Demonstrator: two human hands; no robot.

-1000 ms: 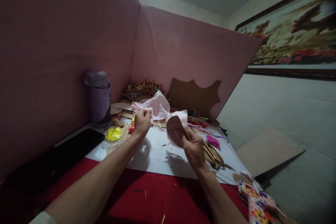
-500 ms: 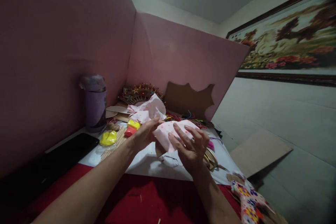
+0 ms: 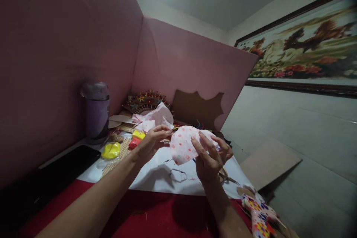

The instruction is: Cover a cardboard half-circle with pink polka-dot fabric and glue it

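Note:
A rounded piece of white fabric (image 3: 184, 145) with pink dots is held up over the table. My right hand (image 3: 210, 152) grips it from the right, fingers spread across its front and the thumb hidden behind. At its left edge my left hand (image 3: 156, 137) has its fingertips curled together. Whatever they pinch is too small to make out. Below the fabric, small thin scraps (image 3: 178, 173) lie on the white sheet (image 3: 150, 182). Scissors with gold handles (image 3: 224, 174) are partly hidden behind my right wrist.
Left stand a purple tumbler (image 3: 96, 113) and a black phone (image 3: 72, 163). Yellow packets (image 3: 111, 150), a red packet (image 3: 134, 142) and thin sticks (image 3: 117, 160) lie nearby. Behind are crumpled dotted fabric (image 3: 158, 113), a decorated fan shape (image 3: 147, 100) and pink panels (image 3: 189, 55). Flowered fabric (image 3: 258, 212) lies lower right.
The dotted fabric has turned so its rounded face shows flatter toward me, and the brown piece under it is out of sight. My left fingers have shifted at its left edge.

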